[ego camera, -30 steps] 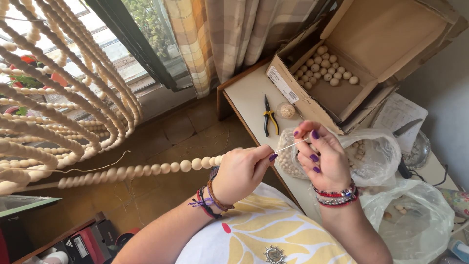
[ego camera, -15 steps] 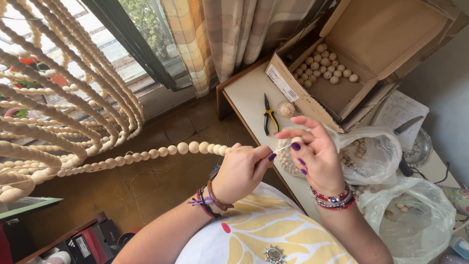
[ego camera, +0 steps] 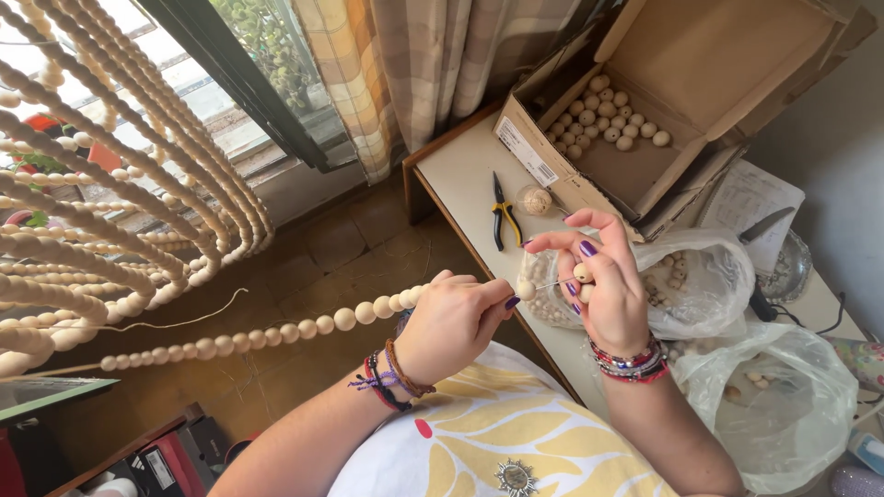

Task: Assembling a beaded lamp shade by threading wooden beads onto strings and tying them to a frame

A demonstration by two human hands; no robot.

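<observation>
My left hand [ego camera: 456,322] pinches the near end of a long strand of pale wooden beads [ego camera: 276,333] that runs off to the left. A thin cord [ego camera: 552,283] sticks out from its last bead toward my right hand [ego camera: 603,285]. That hand holds the cord's tip and two loose wooden beads [ego camera: 583,273] between its fingers. Both hands are over the table's near edge, above a clear plastic bag of beads [ego camera: 700,281].
An open cardboard box [ego camera: 681,101] with several beads stands at the back of the white table [ego camera: 460,175]. Black-and-yellow pliers [ego camera: 502,216] lie beside a spool of cord [ego camera: 537,200]. Many finished bead strands [ego camera: 101,184] hang at left by the window. Another plastic bag [ego camera: 783,405] lies at right.
The bead strand dropped lower and its end shifted right. My right hand lowered again and brought a loose bead onto the cord's tip.
</observation>
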